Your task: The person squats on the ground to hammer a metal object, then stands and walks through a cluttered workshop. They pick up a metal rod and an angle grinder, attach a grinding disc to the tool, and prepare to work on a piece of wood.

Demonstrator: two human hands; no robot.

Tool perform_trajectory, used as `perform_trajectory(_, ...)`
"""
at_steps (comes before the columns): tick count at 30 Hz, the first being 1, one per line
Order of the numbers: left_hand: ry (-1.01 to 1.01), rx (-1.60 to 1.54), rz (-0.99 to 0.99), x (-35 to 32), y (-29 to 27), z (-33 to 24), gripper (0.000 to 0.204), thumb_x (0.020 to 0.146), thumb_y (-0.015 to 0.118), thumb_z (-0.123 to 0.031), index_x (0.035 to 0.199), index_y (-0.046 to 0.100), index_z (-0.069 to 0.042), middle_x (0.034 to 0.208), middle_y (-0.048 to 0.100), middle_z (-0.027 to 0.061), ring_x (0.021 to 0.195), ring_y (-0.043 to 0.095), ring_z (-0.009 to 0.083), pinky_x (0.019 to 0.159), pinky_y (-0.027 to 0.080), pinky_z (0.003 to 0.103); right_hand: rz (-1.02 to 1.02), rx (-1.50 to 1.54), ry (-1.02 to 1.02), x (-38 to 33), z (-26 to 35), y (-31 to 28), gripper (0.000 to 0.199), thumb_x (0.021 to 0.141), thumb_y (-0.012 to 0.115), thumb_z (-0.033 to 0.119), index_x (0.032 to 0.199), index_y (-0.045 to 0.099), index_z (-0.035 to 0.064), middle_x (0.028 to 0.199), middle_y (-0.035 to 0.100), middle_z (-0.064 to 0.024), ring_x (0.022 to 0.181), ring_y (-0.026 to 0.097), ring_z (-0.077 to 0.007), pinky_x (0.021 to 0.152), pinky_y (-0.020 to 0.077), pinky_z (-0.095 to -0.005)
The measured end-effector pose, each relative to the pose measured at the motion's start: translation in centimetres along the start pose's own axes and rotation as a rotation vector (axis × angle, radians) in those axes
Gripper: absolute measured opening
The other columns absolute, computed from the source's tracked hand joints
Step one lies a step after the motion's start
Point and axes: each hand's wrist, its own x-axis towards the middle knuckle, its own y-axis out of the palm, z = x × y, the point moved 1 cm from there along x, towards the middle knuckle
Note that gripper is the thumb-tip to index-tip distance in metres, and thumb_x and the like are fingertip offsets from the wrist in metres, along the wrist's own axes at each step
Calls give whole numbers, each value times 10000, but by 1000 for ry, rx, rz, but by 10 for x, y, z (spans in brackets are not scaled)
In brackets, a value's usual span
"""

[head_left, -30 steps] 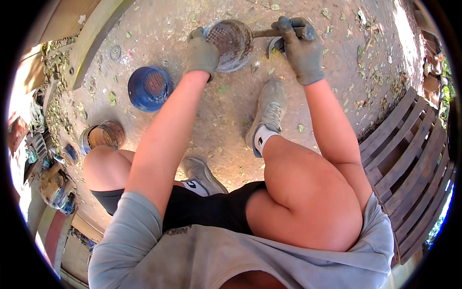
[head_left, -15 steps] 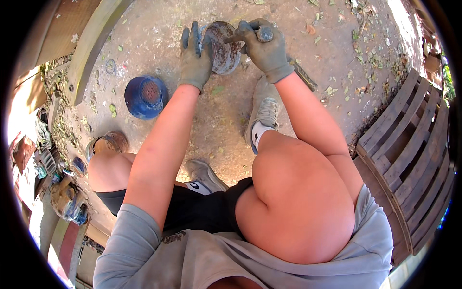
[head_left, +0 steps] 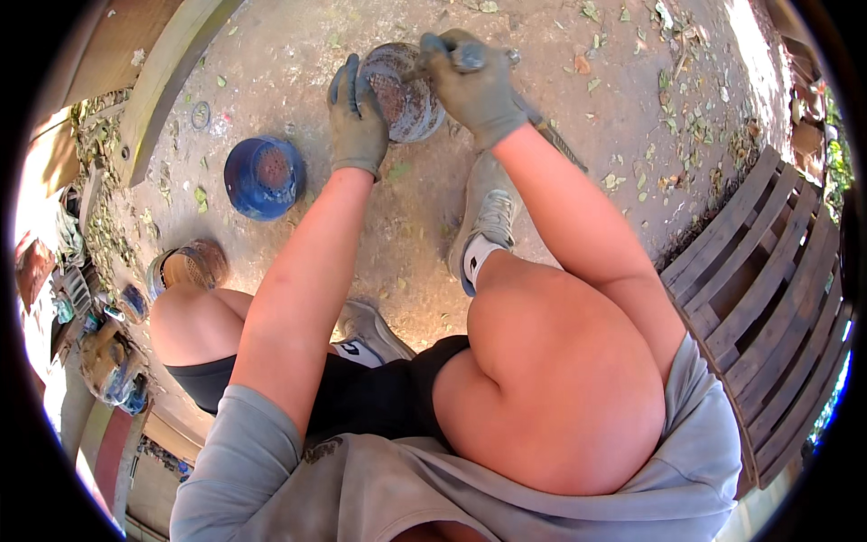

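Observation:
A round, dirt-crusted metal pot [head_left: 421,116] stands on the ground in front of me, with crumbly reddish-brown residue inside. My gloved left hand [head_left: 358,126] lies along the pot's left side, its fingers stretched out and pointing away from me. My gloved right hand [head_left: 474,90] is closed around the handle of a scraper-like tool [head_left: 469,59]. Its rounded grey handle end shows above the fist, while the flat blade reaches left over the pot's opening. The hand hides most of this tool, so its exact kind is unclear.
Left of the pot sits a blue bucket [head_left: 264,181] with reddish residue in its bottom. A long dark tool [head_left: 562,144] lies beyond my right wrist. A metal tin [head_left: 194,266] stands by my left knee, a wooden pallet [head_left: 768,298] at the right, a timber beam [head_left: 172,86] at the upper left.
My right hand has shifted left with the tool, bringing the blade farther over the pot. My left hand stays at the pot's side. The whole view has shifted slightly.

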Motion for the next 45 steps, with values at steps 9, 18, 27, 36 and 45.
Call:
perform_trajectory(9,-110,-44,-100,-15,-8,9,459,1160,371,-239,1588,477,-113,1595,489,174,1489,430,378,1251,352,454,91,122,85,27,81,-9,351,938,770,401,997,767,56,785,759,-150,658,718,-354,643,582,-413)
perform_trajectory(18,-108,-22,-134,-17,-14,13,448,1120,460,-194,1550,509,-78,1560,521,197,1470,458,402,1220,402,474,183,-99,32,20,63,5,258,931,770,308,935,755,50,801,759,-141,682,727,-294,647,588,-390)
perform_trajectory(27,-237,28,-97,-16,-2,-11,490,1150,415,-322,1582,479,-100,1582,474,221,1473,444,400,1223,386,470,223,-264,42,5,25,15,213,924,771,279,918,749,67,770,722,-171,668,715,-323,642,574,-416)
perform_trajectory(36,-210,71,-115,-10,6,-15,492,1138,435,-317,1579,480,-104,1545,484,242,1464,442,425,1222,388,480,186,-228,25,-11,0,16,276,945,759,320,958,760,44,778,740,-179,673,734,-307,645,575,-410)
perform_trajectory(45,-338,82,-89,-14,2,-29,528,1141,413,-364,1597,450,-101,1599,422,242,1475,438,444,1231,387,485,217,-273,187,-2,37,15,271,928,774,308,967,756,40,795,740,-185,738,741,-355,676,578,-431)
